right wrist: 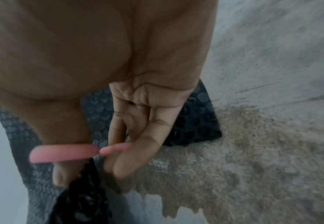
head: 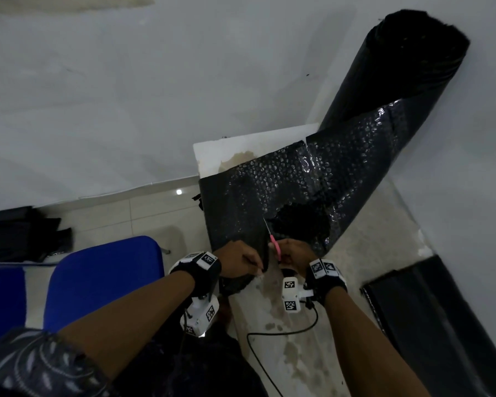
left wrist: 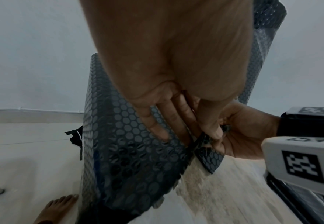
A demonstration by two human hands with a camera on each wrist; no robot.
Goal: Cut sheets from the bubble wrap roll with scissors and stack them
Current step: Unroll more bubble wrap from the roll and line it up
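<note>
A tall black bubble wrap roll (head: 395, 67) leans against the white wall at the upper right, and its unrolled sheet (head: 284, 190) hangs down toward me. My left hand (head: 242, 260) pinches the sheet's near edge (left wrist: 130, 151) between thumb and fingers. My right hand (head: 294, 255) holds the pink-handled scissors (head: 274, 242) with thumb and fingers through the pink loops (right wrist: 65, 153). The blade points up into the sheet just right of my left hand. In the right wrist view the blades are hidden behind the wrap.
A blue chair (head: 103, 279) stands at the lower left, with dark folded material (head: 20, 233) on the floor behind it. Black sheets (head: 435, 319) lie on the floor at the right. The stained floor (head: 284, 339) carries a black cable (head: 272, 336). A bare foot (left wrist: 57, 209) is below.
</note>
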